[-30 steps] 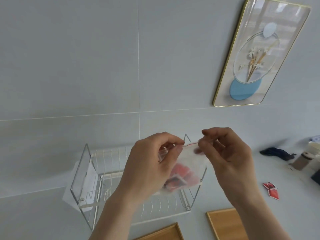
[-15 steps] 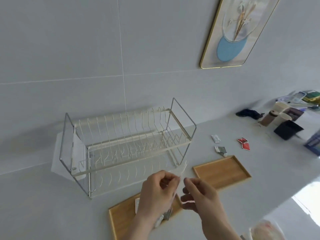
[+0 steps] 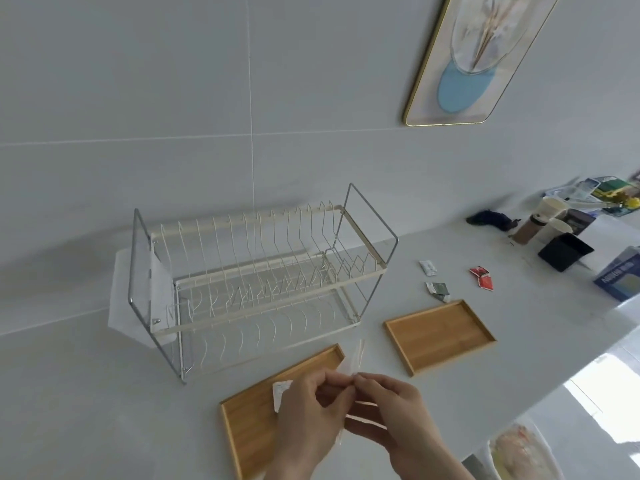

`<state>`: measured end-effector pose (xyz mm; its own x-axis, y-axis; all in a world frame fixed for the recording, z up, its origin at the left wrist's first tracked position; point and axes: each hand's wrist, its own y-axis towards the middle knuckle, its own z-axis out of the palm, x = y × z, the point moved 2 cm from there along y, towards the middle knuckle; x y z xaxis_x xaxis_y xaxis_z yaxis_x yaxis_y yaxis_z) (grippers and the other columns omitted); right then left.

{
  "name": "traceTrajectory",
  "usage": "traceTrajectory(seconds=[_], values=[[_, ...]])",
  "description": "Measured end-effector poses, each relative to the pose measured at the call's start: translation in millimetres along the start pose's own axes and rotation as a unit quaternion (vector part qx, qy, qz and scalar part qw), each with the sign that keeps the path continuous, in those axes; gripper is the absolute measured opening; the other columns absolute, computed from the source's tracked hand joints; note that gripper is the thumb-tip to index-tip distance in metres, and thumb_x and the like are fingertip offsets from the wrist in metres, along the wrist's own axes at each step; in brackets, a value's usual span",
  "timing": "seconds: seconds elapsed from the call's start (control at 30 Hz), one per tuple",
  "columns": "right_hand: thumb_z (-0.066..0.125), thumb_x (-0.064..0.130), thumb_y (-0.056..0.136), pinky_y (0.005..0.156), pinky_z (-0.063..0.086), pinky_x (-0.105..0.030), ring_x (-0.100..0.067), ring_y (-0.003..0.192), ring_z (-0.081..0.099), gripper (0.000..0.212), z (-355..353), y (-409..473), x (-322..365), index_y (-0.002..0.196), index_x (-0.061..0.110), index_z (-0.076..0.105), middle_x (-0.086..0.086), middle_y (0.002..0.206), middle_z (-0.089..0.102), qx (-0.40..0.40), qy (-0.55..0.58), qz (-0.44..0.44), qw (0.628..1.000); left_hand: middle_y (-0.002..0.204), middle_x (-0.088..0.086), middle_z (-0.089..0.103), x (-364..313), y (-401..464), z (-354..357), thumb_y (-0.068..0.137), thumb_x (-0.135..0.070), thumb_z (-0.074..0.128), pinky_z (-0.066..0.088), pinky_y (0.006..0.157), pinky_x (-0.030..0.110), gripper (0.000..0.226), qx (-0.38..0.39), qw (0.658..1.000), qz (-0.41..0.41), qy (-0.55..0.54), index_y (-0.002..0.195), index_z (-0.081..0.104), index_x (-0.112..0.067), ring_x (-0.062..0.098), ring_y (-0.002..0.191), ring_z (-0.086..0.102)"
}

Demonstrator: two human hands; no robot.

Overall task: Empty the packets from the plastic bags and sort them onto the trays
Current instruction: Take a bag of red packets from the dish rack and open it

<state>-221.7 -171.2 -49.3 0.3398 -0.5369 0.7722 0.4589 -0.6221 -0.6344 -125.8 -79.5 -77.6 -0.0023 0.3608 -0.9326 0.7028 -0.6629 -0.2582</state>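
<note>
My left hand (image 3: 308, 414) and my right hand (image 3: 391, 414) pinch a small clear plastic bag (image 3: 353, 358) together above the left wooden tray (image 3: 249, 424). The bag's top edge sticks up between my fingertips; its contents are hidden by my hands. A white packet (image 3: 278, 393) lies on the left tray, partly behind my left hand. The right wooden tray (image 3: 440, 336) holds nothing. Beyond it on the counter lie a white packet (image 3: 428, 266), a grey-green packet (image 3: 438, 291) and red packets (image 3: 482, 277).
A two-tier wire dish rack (image 3: 256, 282) stands behind the trays against the tiled wall. Cups, a bottle (image 3: 526, 228), a black stand (image 3: 564, 251) and a blue box (image 3: 618, 277) crowd the far right. The counter edge (image 3: 554, 386) runs along the right.
My hands have come down with the bag from in front of the rack to just above the left tray. The view has tilted down, bringing both trays and the loose packets into sight.
</note>
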Motion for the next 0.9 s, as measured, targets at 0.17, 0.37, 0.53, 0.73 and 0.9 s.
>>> traceTrajectory(seconds=[0.17, 0.37, 0.53, 0.73, 0.9], values=[[0.064, 0.008, 0.096, 0.073, 0.062, -0.045, -0.038, 0.079, 0.078, 0.017, -18, 17, 10, 0.101, -0.007, 0.071, -0.026, 0.088, 0.079, 0.027, 0.024, -0.001, 0.999, 0.071, -0.02, 0.076, -13, 13, 15, 0.085, -0.036, 0.072, 0.046, 0.061, 0.008, 0.011, -0.021, 1.0, -0.004, 0.004, 0.077, 0.077, -0.031, -0.004, 0.069, 0.069], [0.059, 0.005, 0.098, 0.076, 0.061, -0.045, -0.038, 0.079, 0.079, 0.017, -61, 62, 36, 0.102, -0.009, 0.069, -0.026, 0.09, 0.079, 0.076, 0.034, 0.004, 0.997, 0.077, -0.019, 0.075, -39, 41, 67, 0.08, -0.035, 0.075, 0.057, 0.065, 0.021, 0.002, -0.071, 0.995, 0.008, 0.063, 0.082, 0.074, -0.034, 0.001, 0.067, 0.07], [0.061, 0.0, 0.096, 0.06, 0.062, -0.039, -0.04, 0.075, 0.078, 0.014, -128, 106, 68, 0.098, -0.012, 0.068, -0.031, 0.088, 0.077, 0.097, 0.075, 0.016, 0.992, 0.078, -0.025, 0.072, -77, 68, 139, 0.071, -0.045, 0.072, 0.057, 0.063, 0.022, 0.015, -0.103, 0.989, 0.014, 0.108, 0.082, 0.069, -0.035, 0.002, 0.064, 0.069], [0.064, -0.002, 0.093, 0.058, 0.06, -0.035, -0.037, 0.074, 0.078, 0.009, -210, 156, 97, 0.095, -0.008, 0.069, -0.025, 0.082, 0.078, 0.091, 0.099, 0.017, 0.991, 0.076, -0.017, 0.073, -110, 109, 229, 0.073, -0.036, 0.073, 0.055, 0.065, 0.021, 0.011, -0.109, 0.981, 0.022, 0.158, 0.082, 0.068, -0.033, 0.005, 0.065, 0.068], [0.064, -0.002, 0.093, 0.061, 0.06, -0.036, -0.041, 0.08, 0.077, 0.007, -261, 183, 115, 0.091, -0.006, 0.07, -0.029, 0.088, 0.077, 0.09, 0.105, 0.027, 0.99, 0.078, -0.016, 0.073, -126, 129, 286, 0.074, -0.038, 0.071, 0.054, 0.067, 0.018, 0.013, -0.12, 0.972, 0.034, 0.2, 0.085, 0.066, -0.034, 0.003, 0.072, 0.067]])
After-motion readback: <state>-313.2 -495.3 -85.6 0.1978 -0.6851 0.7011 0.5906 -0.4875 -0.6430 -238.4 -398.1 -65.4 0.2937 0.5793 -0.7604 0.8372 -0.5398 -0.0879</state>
